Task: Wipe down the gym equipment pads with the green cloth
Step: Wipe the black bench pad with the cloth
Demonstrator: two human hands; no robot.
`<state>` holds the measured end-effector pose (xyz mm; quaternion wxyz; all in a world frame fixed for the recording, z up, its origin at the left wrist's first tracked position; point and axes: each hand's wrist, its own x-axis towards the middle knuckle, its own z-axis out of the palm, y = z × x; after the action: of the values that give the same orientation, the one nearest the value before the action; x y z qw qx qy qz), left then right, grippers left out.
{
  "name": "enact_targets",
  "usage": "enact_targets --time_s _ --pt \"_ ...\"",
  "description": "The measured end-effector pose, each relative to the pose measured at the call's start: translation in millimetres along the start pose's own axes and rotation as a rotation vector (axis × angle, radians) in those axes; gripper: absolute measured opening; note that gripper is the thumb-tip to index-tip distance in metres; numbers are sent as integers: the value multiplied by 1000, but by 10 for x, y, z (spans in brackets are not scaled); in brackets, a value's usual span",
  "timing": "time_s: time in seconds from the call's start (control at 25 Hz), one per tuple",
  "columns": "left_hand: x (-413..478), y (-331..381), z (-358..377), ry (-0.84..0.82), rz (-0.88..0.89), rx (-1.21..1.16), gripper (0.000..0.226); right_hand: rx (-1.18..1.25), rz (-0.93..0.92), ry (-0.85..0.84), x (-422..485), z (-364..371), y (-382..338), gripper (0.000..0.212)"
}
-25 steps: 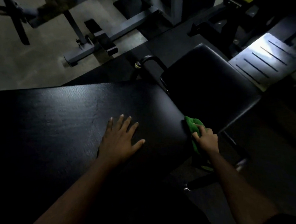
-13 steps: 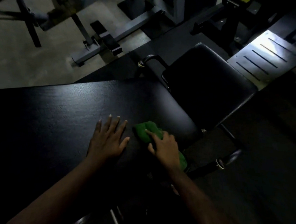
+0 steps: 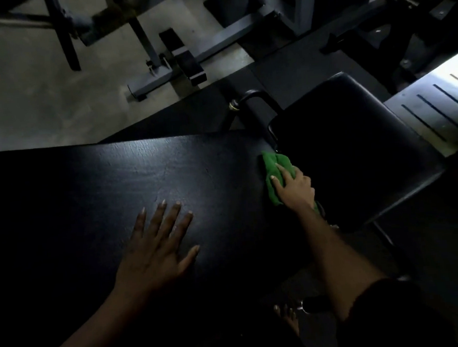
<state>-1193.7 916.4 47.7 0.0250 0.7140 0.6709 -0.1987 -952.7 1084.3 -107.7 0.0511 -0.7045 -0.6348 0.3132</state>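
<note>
The cloth is judged light, limp and easily bunched; hold it as a wad under the palm so that pressure spreads and no loose end drags. It lies at the right edge of the long pad, just beside the seat pad. The right hand grips it, fingers bent over the wad. The left hand rests flat on the long pad, fingers spread, well apart from the right. Count: one cloth, two pads, two hands.
</note>
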Motion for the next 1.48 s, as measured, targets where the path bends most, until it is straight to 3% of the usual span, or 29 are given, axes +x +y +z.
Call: enact_targets --time_s 0.16,0.36,0.56,0.6,0.68,0.76,0.92,1.0,1.12,1.32,1.48 --pt "-7 6 19 28 -2 19 70 -40 24 124 -90 51 -254 51" --pt "4 28 21 50 -18 45 70 39 -293 207 -749 139 -822 54" --pt "17 10 32 44 -11 43 72 192 -527 50 -1349 3 -785 53" --pt "16 4 35 53 -6 27 73 253 -536 11 -1285 -72 -751 52" --pt "42 -24 10 76 -6 14 75 357 -482 87 -899 -203 -714 46" --pt "97 -160 -34 104 -25 37 75 389 -310 146 -294 -262 -740 39" --pt "107 -548 -63 143 -100 66 75 157 -113 35 462 -68 -993 45" --pt "84 -584 -53 145 -138 86 75 92 -23 62 502 23 -1176 45" --pt "92 -527 -32 151 -139 77 74 68 -89 113 347 72 -1451 47" --pt "115 -513 -65 171 -165 76 69 65 -300 37 -144 50 -1929 51" --pt "-137 -533 -254 75 -195 93 66 8 -466 -3 -695 2 -2095 55"
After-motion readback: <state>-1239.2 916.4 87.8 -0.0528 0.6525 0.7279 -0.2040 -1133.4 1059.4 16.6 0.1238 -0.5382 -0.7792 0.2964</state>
